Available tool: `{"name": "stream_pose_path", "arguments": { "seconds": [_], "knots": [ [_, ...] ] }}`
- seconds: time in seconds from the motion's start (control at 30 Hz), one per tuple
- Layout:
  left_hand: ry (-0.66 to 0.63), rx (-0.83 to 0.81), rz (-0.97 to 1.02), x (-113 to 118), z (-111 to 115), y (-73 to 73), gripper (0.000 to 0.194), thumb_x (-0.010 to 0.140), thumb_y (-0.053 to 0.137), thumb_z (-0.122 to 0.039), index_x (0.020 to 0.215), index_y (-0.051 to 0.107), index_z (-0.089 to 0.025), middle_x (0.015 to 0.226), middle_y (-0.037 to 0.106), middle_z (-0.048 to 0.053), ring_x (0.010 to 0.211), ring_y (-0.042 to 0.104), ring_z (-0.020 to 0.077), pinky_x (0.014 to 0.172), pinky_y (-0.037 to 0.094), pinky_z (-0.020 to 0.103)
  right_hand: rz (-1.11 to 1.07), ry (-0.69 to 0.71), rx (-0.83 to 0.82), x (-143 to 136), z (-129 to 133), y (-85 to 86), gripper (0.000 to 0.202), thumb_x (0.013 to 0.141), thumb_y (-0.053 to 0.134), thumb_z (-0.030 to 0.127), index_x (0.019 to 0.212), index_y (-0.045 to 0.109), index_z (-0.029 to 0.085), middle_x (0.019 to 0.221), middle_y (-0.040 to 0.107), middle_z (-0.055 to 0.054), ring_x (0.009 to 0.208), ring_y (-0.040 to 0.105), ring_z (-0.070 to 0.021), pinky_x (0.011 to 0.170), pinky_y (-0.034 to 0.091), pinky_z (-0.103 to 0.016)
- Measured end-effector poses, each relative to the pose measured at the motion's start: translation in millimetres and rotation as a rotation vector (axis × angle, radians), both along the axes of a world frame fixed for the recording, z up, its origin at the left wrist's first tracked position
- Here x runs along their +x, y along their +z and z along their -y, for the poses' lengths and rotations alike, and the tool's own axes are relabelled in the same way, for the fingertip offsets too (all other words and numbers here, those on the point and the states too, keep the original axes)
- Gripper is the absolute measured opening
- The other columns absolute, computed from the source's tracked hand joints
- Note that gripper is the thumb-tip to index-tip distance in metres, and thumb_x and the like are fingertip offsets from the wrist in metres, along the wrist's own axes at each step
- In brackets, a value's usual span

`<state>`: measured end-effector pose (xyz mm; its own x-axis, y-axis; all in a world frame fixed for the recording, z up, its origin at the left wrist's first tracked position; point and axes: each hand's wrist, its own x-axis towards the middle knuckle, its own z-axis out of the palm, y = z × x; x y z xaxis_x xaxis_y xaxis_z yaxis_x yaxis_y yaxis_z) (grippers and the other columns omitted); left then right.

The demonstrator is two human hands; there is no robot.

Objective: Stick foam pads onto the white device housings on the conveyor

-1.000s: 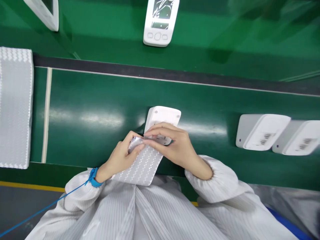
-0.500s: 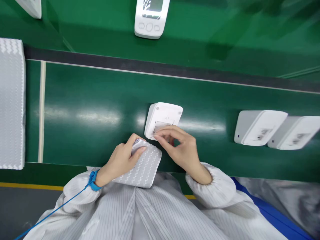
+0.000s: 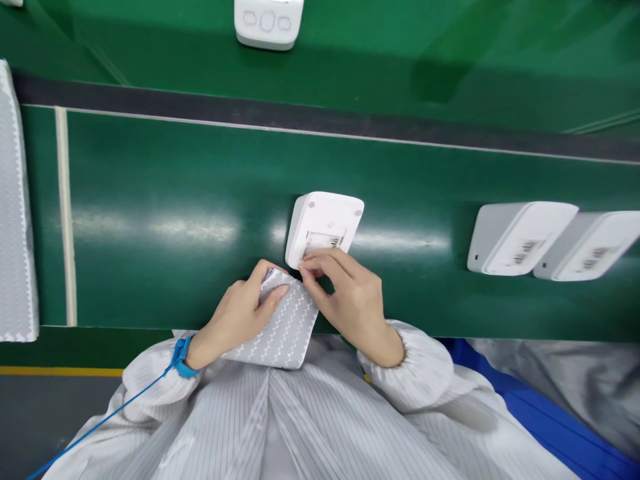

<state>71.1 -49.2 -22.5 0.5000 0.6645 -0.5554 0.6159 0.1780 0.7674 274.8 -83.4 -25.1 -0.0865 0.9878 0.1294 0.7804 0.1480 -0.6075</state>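
A white device (image 3: 334, 208) lies face down on the green table, a label with a barcode (image 3: 325, 240) on its back. My right hand (image 3: 345, 293) is at the device's near edge, thumb and fingertips pinched together over the label's lower part; what they hold, if anything, is too small to make out. Just left of it, my left hand (image 3: 245, 313) grips a grey-and-white patterned pouch (image 3: 287, 333), thumb on top. The pouch's upper corner is close to the device's lower left corner.
Two white devices with barcodes (image 3: 523, 243) (image 3: 593, 250) stand side by side at the right. Another device with buttons (image 3: 267, 23) is beyond the dark strip (image 3: 300, 120). Grey patterned material (image 3: 15, 213) lies at the far left. A blue cord (image 3: 115, 419) runs from my left wristband.
My right fingertips have moved slightly left along the device's near edge, and more of the barcode label shows. The whole view has shifted a little. My left hand keeps its grip on the pouch.
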Motion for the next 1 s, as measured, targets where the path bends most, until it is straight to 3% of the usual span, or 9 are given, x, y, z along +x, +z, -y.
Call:
{"name": "stream_pose_path", "arguments": {
  "seconds": [0.07, 0.17, 0.37, 0.5, 0.63, 0.73, 0.83, 1.0],
  "knots": [
    [0.0, 0.011, 0.007, 0, 0, -0.8, 0.017, 0.106, 0.054, -0.037, 0.118, 0.054, -0.025, 0.075, 0.062, -0.006, 0.054, 0.059, 0.0162, 0.057, 0.036, 0.027, -0.006, -0.039, 0.001, 2, 0, 0.2, 0.01, 0.1, 0.065, 0.015, 0.094, 0.069, 0.021, 0.104, 0.078, -0.005, 0.083, 0.074, -0.0174, 0.071, 0.059, -0.033],
    [-0.006, 0.034, 0.032, 0, 1, -1.5, 0.015, 0.106, 0.053, -0.036, 0.117, 0.054, -0.026, 0.073, 0.061, -0.006, 0.054, 0.059, 0.0161, 0.056, 0.036, 0.027, -0.18, -0.113, -0.033, 5, 2, -0.5, 0.005, 0.095, 0.076, 0.021, 0.092, 0.073, 0.022, 0.107, 0.076, -0.005, 0.077, 0.071, -0.0155, 0.063, 0.059, -0.031],
    [-0.041, 0.046, 0.073, 0, 2, -2.8, 0.018, 0.108, 0.052, -0.039, 0.119, 0.054, -0.026, 0.063, 0.051, -0.01, 0.044, 0.051, 0.0134, 0.051, 0.032, 0.026, -0.4, 0.004, -0.132, 3, 13, -1.7, 0.01, 0.097, 0.071, 0.016, 0.101, 0.077, 0.024, 0.105, 0.077, -0.004, 0.079, 0.07, -0.0145, 0.069, 0.063, -0.031],
    [-0.057, 0.024, 0.094, 0, 3, -2.6, 0.02, 0.108, 0.053, -0.041, 0.121, 0.054, -0.026, 0.065, 0.053, -0.01, 0.042, 0.047, 0.0111, 0.05, 0.031, 0.025, -0.404, -0.023, -0.109, 5, 19, 3.0, 0.007, 0.096, 0.073, 0.015, 0.097, 0.076, 0.022, 0.101, 0.077, -0.004, 0.078, 0.069, -0.014, 0.064, 0.059, -0.029],
    [-0.064, 0.021, 0.121, -2, 5, -0.6, 0.017, 0.108, 0.053, -0.038, 0.12, 0.055, -0.027, 0.077, 0.063, -0.008, 0.048, 0.05, 0.0103, 0.051, 0.034, 0.025, -0.351, -0.301, -0.126, 17, 24, 5.2, 0.005, 0.095, 0.075, 0.021, 0.09, 0.077, 0.023, 0.096, 0.076, -0.003, 0.068, 0.064, -0.013, 0.051, 0.05, -0.028],
    [-0.064, 0.002, 0.189, -3, 6, 0.9, 0.016, 0.109, 0.052, -0.037, 0.123, 0.054, -0.029, 0.098, 0.074, -0.004, 0.062, 0.064, 0.0118, 0.059, 0.043, 0.025, -0.292, -0.39, -0.125, 25, 29, -0.2, 0.006, 0.095, 0.074, 0.026, 0.092, 0.078, 0.024, 0.104, 0.073, -0.006, 0.075, 0.066, -0.0156, 0.049, 0.048, -0.028],
    [-0.046, 0.001, 0.252, -4, 6, 1.4, 0.016, 0.109, 0.053, -0.034, 0.124, 0.052, -0.029, 0.121, 0.075, -0.001, 0.084, 0.072, 0.0142, 0.073, 0.051, 0.027, -0.257, -0.415, -0.093, 25, 33, -7.2, 0.005, 0.095, 0.074, 0.027, 0.093, 0.079, 0.024, 0.11, 0.07, -0.007, 0.08, 0.065, -0.0171, 0.051, 0.05, -0.03],
    [-0.054, 0.012, 0.198, -4, 7, -1.2, 0.016, 0.108, 0.054, -0.034, 0.123, 0.054, -0.028, 0.108, 0.077, -0.002, 0.059, 0.06, 0.0098, 0.055, 0.042, 0.024, -0.212, -0.414, -0.051, 20, 33, -11.2, 0.006, 0.096, 0.072, 0.025, 0.094, 0.078, 0.024, 0.11, 0.067, -0.007, 0.079, 0.062, -0.017, 0.053, 0.051, -0.032]
  ]
}}
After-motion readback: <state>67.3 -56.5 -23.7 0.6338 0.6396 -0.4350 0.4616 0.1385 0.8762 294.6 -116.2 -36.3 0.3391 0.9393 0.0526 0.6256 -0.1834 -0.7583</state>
